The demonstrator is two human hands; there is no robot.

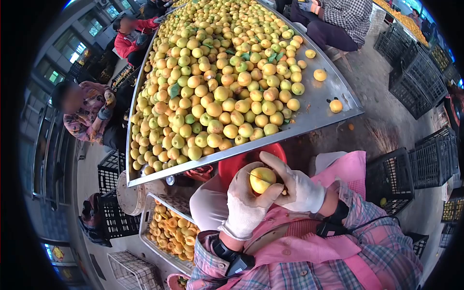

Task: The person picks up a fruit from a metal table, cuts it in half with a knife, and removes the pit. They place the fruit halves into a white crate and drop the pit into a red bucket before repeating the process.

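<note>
My left hand, in a whitish glove, is closed round a yellow fruit above my lap. Against the fruit's right side, my right hand, also gloved, has its fingers bent, with the thumb near the lower edge; a small thing by its fingertips is too small to make out. A thin dark line shows on the fruit's upper left. Just beyond both hands is a red basin, partly hidden by them. Ahead, a metal table carries a large heap of yellow-orange fruits.
A white crate of halved fruits stands at lower left beside a round white lid. Black crates stand at right, more at left. Co-workers sit along the table's left side and far right.
</note>
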